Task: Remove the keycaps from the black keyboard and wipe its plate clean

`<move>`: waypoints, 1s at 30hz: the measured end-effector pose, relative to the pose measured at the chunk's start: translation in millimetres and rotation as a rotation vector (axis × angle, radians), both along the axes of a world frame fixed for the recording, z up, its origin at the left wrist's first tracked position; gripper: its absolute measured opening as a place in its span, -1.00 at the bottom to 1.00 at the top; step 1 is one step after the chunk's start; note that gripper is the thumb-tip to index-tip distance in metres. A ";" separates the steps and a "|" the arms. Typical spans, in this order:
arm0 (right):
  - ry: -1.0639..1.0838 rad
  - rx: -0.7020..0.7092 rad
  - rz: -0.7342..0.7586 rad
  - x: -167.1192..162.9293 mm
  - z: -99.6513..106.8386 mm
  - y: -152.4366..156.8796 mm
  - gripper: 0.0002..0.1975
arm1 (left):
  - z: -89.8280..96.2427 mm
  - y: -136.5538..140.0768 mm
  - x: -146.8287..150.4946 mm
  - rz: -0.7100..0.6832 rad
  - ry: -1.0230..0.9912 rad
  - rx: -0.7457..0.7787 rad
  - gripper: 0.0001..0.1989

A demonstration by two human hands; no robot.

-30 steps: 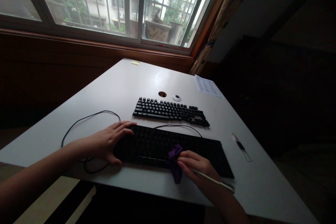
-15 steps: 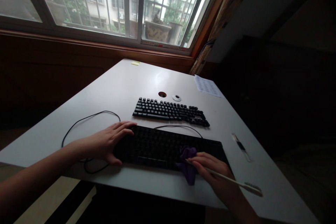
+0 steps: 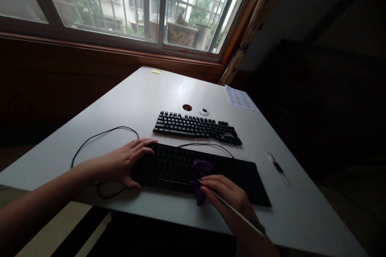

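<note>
A black keyboard base (image 3: 177, 168) without its keycaps lies along the front of the desk. My left hand (image 3: 129, 162) grips its left end, fingers at the back edge and thumb at the front. In my right hand (image 3: 227, 194) is a toothbrush (image 3: 235, 211), its handle tip pointing down to the base and its bristle end back toward my wrist. A purple cloth (image 3: 202, 167) is bunched around that tip and pressed on the base, right of its middle. Part of the cloth hangs over the front edge. My right fingers are closed, partly hiding the handle.
Behind the base lies a block of black keycaps (image 3: 196, 126) in keyboard layout. A black cable (image 3: 99, 132) loops at the left. Right on the white desk (image 3: 126, 104) is a small clear-and-black tool (image 3: 277, 166). A cable hole (image 3: 187, 107), its ring cover (image 3: 204, 111) and papers (image 3: 239, 97) are farther back.
My right hand has slid left along the keyboard base with the toothbrush and purple cloth, uncovering the base's right end. The toothbrush has turned steeper. My left hand stays put.
</note>
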State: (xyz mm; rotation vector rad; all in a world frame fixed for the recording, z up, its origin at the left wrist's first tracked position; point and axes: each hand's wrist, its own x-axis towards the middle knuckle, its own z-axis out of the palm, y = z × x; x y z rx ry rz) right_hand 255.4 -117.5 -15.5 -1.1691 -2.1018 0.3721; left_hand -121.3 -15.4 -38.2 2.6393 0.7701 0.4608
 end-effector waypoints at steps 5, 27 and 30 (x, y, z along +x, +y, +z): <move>-0.006 -0.035 -0.020 -2.5 -0.8 -2.7 -0.84 | -0.2 0.4 0.1 -0.007 -0.015 -0.002 -0.05; -0.015 -0.108 -0.083 -5.9 1.3 -2.6 -0.86 | 2.4 -0.6 2.1 0.001 -0.015 0.003 -0.05; -0.045 -0.039 -0.101 -12.3 -0.4 -3.2 -0.84 | 2.2 -0.5 2.1 0.000 -0.021 0.000 -0.05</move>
